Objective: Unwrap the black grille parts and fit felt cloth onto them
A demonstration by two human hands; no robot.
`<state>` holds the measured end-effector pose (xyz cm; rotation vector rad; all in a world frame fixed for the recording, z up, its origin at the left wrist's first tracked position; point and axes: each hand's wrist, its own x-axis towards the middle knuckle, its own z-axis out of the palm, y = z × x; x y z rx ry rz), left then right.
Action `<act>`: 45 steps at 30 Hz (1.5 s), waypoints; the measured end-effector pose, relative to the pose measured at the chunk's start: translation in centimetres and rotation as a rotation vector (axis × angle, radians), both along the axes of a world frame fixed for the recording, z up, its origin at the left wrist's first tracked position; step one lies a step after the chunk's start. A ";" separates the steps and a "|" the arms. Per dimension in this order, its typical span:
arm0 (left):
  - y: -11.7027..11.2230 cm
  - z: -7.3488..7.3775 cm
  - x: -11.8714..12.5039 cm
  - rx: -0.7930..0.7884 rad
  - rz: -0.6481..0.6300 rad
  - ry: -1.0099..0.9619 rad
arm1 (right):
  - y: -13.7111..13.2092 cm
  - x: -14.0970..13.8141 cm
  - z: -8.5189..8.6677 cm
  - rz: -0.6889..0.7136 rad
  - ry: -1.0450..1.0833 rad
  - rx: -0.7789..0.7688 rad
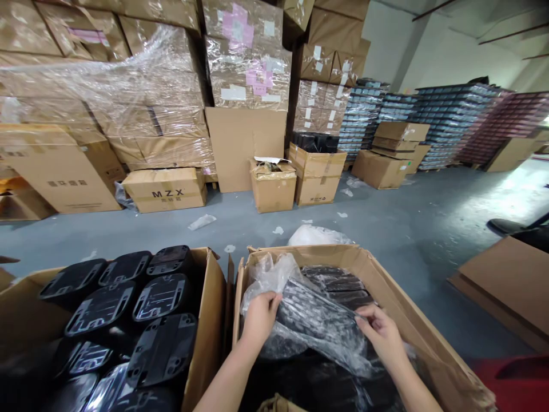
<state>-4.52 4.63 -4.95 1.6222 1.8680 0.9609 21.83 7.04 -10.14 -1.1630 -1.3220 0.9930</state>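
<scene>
A black part in a clear plastic bag (319, 320) lies slanted across the top of an open cardboard box (429, 343). My left hand (261, 315) pinches the bag near its left end, where loose plastic (272, 274) bunches up. At the opposite end, my right hand (380, 329) grips the edge of the bagged part between thumb and fingers. More dark wrapped parts (338, 283) lie deeper in the same box, in rows. The exact kind of the bagged part cannot be made out through the plastic.
Left of my box, another open carton (210, 320) holds several black plastic housings (103, 309). Across the grey floor (386, 229) stand stacked cartons (171, 109), a carton marked MZX (165, 189) and stacks of blue items (450, 123). Flat cardboard (510, 286) lies at the right.
</scene>
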 end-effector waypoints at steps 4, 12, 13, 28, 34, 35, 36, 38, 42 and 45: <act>0.2 0.0 0.3 0.125 0.151 -0.158 | -0.2 -2.6 -0.2 -0.028 0.317 -0.226; -0.4 1.4 0.4 0.231 0.222 -0.018 | -0.2 -5.3 -0.7 0.065 0.623 -0.491; -0.5 1.6 0.5 0.262 0.222 0.001 | -0.3 -5.3 -0.7 0.106 0.634 -0.510; 0.2 2.1 -2.6 0.467 0.758 -0.528 | 1.4 0.4 -2.0 0.242 0.100 -0.417; 0.2 2.2 -2.8 0.588 0.754 -0.549 | 2.4 6.7 -3.1 0.204 -0.274 -0.361; 0.1 2.3 -2.8 0.610 0.756 -0.487 | 2.7 7.2 -3.3 0.225 -0.331 -0.362; 0.0 2.5 -2.8 0.629 0.752 -0.416 | 3.1 7.4 -3.5 0.254 -0.384 -0.345; -0.2 2.7 -2.8 0.687 0.723 -0.298 | 4.0 6.9 -3.9 0.330 -0.485 -0.240; -0.5 2.9 -2.4 0.755 0.581 -0.210 | 4.9 3.2 -5.7 0.485 -0.687 -0.007; -0.5 2.8 -2.0 0.679 0.483 -0.212 | 4.7 0.6 -7.6 0.622 -0.821 0.007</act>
